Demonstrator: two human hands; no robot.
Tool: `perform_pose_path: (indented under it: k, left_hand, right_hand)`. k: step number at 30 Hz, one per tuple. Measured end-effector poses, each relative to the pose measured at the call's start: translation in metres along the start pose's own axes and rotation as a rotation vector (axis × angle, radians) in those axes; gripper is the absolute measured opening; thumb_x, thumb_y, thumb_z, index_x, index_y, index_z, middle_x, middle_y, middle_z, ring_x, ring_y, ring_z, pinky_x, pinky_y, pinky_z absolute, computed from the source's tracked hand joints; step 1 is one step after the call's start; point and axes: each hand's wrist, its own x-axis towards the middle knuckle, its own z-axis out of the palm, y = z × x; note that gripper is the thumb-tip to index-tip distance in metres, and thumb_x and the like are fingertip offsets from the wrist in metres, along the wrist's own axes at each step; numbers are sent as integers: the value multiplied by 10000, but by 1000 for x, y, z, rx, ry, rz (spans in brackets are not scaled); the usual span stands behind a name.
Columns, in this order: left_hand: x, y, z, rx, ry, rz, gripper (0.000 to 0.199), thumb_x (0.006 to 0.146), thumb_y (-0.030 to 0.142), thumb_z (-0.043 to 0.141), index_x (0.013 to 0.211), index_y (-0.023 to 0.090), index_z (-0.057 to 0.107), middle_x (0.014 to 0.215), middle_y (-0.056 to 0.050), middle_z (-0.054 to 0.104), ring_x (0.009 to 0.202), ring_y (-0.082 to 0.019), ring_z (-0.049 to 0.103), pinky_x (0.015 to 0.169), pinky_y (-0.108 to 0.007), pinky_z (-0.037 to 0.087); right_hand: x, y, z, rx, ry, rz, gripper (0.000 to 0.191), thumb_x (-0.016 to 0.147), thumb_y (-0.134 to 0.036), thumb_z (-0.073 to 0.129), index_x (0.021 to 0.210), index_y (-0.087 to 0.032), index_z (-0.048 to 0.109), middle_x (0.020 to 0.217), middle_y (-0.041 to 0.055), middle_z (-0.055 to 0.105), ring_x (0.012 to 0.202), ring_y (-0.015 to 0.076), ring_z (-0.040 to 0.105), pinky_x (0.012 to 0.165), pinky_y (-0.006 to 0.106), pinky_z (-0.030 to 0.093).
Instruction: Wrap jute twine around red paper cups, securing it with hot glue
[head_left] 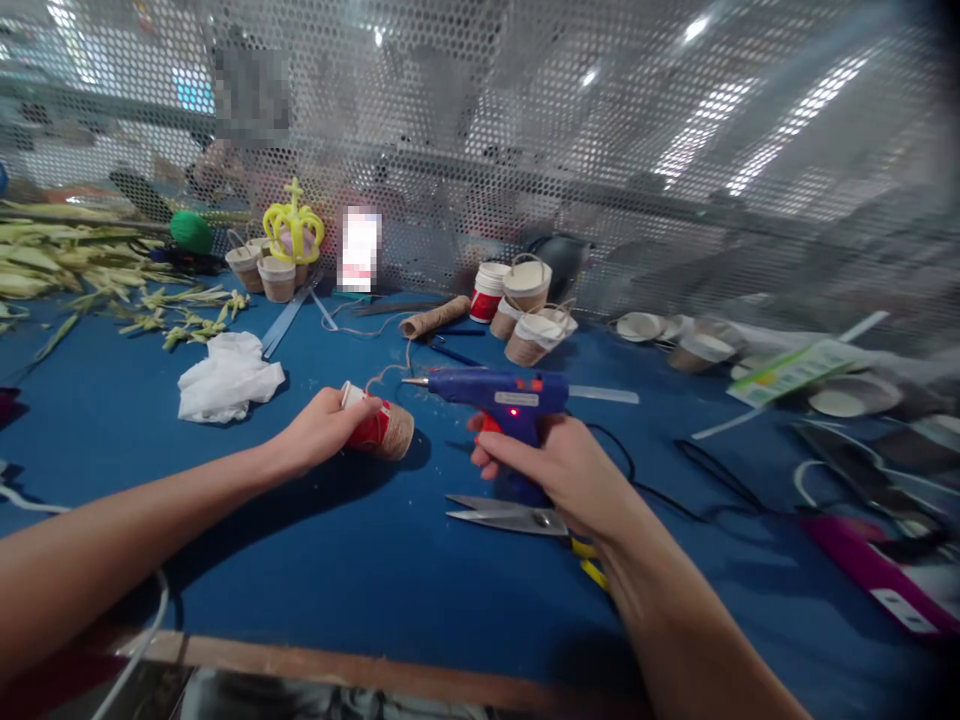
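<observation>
My left hand (327,428) is closed around a red and white cup (367,425), which lies tilted on its side with brown twine wound around its lower end. A strand of twine runs from it back to a twine roll (436,316). In my right hand (551,455) is a blue glue gun (495,390) with a small red light lit. Its metal nozzle points left, a little above and to the right of the cup, not touching it. A clear glue stick (604,395) sticks out of its back. Scissors (510,516) with yellow handles lie beneath my right hand.
A crumpled white cloth (227,378) lies left. Several twine-wrapped cups (531,335) stand behind, before a perforated metal screen (450,130). A yellow crown-shaped piece (294,228) and pale husks (67,260) are back left. Black cables and a purple object (874,570) lie right.
</observation>
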Motion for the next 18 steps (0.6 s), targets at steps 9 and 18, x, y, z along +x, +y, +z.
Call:
perform_pose_path:
  k: [9, 18]
  left_hand:
    - [2, -1, -2, -31, -51, -17, 346, 729, 436, 436, 617, 127, 544, 498, 28, 452, 439, -83, 327, 442, -223, 228]
    - [0, 7, -2, -167, -153, -8, 371, 743, 373, 455, 847, 81, 658, 703, -79, 661, 617, -156, 544, 548, -237, 380]
  right_hand:
    - [-13, 0, 18, -144, -11, 21, 220, 749, -356, 539, 681, -151, 579, 473, -12, 554, 414, 101, 519, 416, 214, 433]
    - [-13, 12, 16, -970, 4, -616, 352, 757, -113, 352, 858, -160, 685, 481, 43, 557, 467, 174, 518, 459, 292, 399]
